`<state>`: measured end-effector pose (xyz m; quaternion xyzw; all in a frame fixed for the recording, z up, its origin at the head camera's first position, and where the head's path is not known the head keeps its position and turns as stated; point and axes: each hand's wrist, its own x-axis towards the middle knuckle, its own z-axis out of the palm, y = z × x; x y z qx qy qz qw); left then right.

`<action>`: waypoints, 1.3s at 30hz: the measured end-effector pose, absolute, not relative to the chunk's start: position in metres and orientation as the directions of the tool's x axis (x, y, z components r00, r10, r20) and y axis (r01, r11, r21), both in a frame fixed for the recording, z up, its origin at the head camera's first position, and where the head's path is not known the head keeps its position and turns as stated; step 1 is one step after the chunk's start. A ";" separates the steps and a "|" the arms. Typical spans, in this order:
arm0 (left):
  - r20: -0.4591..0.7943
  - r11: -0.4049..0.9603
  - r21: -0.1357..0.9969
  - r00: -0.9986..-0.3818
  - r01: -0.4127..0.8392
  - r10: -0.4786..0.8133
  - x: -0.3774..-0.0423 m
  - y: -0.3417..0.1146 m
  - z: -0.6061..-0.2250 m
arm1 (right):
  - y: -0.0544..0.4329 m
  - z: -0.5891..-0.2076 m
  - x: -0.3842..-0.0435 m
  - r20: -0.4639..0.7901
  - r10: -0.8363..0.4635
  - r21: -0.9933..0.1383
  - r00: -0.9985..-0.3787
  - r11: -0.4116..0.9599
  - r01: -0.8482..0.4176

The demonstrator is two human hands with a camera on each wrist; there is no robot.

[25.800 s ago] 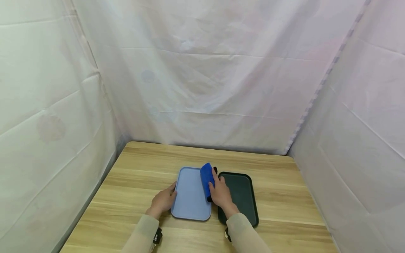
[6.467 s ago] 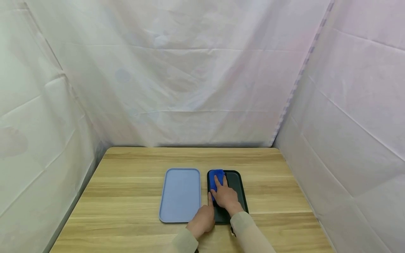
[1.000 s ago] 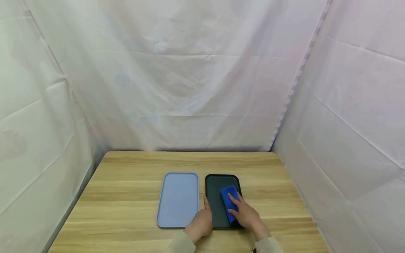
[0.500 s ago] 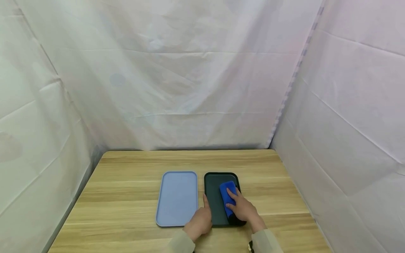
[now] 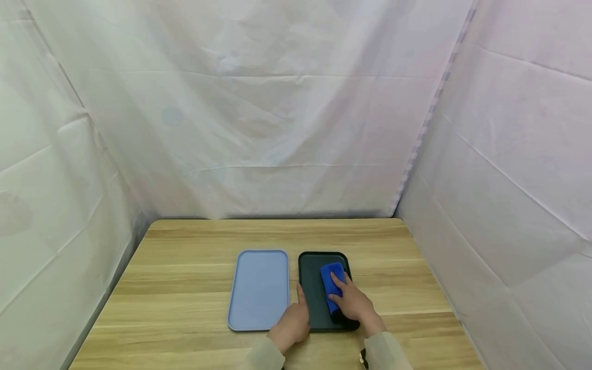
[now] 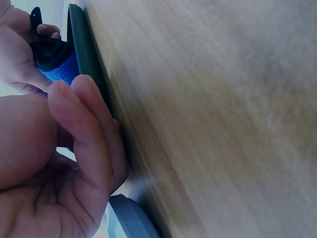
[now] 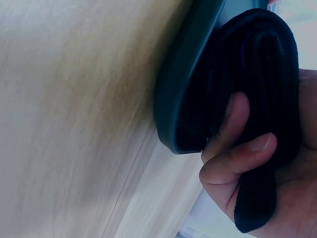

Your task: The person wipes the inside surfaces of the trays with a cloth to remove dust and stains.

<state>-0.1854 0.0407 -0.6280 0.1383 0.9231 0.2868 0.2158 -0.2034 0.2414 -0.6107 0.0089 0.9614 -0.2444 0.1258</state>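
My right hand (image 5: 355,304) grips a folded blue cloth (image 5: 331,277) with black trim, laid lengthwise along the right half of the dark green tray (image 5: 312,293). In the right wrist view, curled fingers (image 7: 237,158) wrap the cloth's thick black end (image 7: 257,64) just inside the tray's corner. My left hand (image 5: 293,321) holds the same tray at its near left side, index finger stretched along the rim. Two of its fingers (image 6: 96,134) show bent beside the tray's outer wall in the left wrist view; its thumb tip is hidden.
Left of the dark tray, a light blue tray (image 5: 259,290) lies parallel, a narrow gap between them. The wooden table (image 5: 185,272) reaches back to a hanging white sheet (image 5: 277,128), with more sheets on both sides.
Half a minute ago the cloth was at the light blue tray, which my left hand held. Since then both hands went to the dark tray; the cloth crossed from its left side to its right.
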 end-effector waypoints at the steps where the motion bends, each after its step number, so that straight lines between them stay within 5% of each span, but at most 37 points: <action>1: -0.317 0.796 0.590 -0.869 0.133 0.381 -0.185 0.041 -0.628 | 0.241 -0.611 -0.204 -0.247 -0.045 -0.467 -0.968 0.881 0.079; 39: -0.329 0.799 0.590 -0.869 0.116 0.370 -0.187 0.041 -0.627 | 0.235 -0.609 -0.233 -0.264 -0.022 -0.458 -0.964 0.883 0.106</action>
